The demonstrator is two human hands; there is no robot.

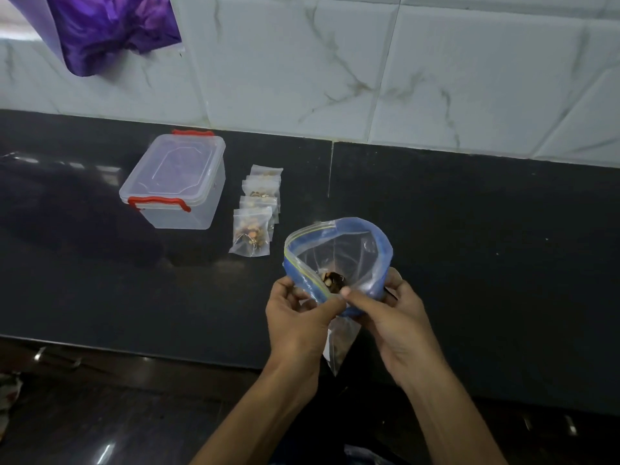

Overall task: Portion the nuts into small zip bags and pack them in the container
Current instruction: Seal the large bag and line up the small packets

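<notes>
Nuts (330, 280) sit inside the large zip bag (339, 250), whose open rim both hands pinch: left hand (298, 325), right hand (391, 322).

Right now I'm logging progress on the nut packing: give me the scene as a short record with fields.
large bag: blue-rimmed zip bag, mouth open, a few nuts inside
left hand: pinches the bag's near rim
right hand: grips the bag's right side
filled small bags: overlapping row on the counter
container: clear box, lid on, left of the row
</notes>
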